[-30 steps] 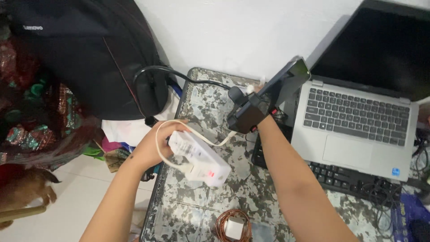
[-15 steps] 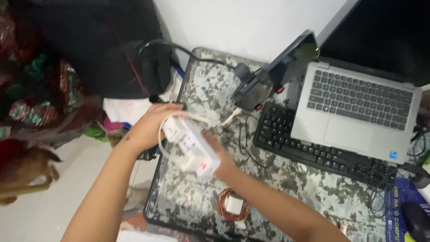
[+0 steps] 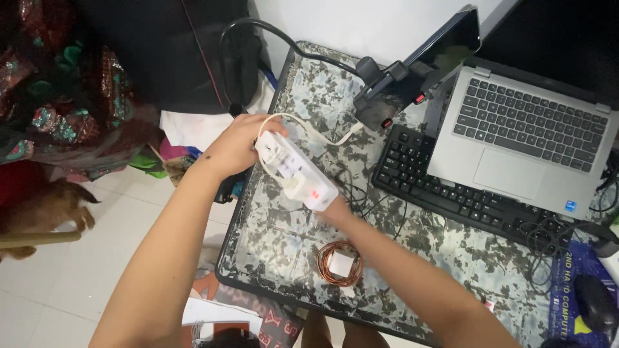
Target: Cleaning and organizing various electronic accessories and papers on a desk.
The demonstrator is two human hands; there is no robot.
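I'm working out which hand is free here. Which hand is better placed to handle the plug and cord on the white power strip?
Probably the right hand: it sits under the power strip, at its switch end. The left hand already grips the strip's far end, steadying it above the table.

Hidden and cut-off parts around the power strip

The right hand [image 3: 336, 211] lies mostly under the white power strip [image 3: 296, 171], so its fingers and grip cannot be told. The laptop [image 3: 525, 135] screen is cut off by the top edge, the mouse [image 3: 594, 301] by the right edge. The tabletop [image 3: 271, 245] runs out of view at its near right corner.
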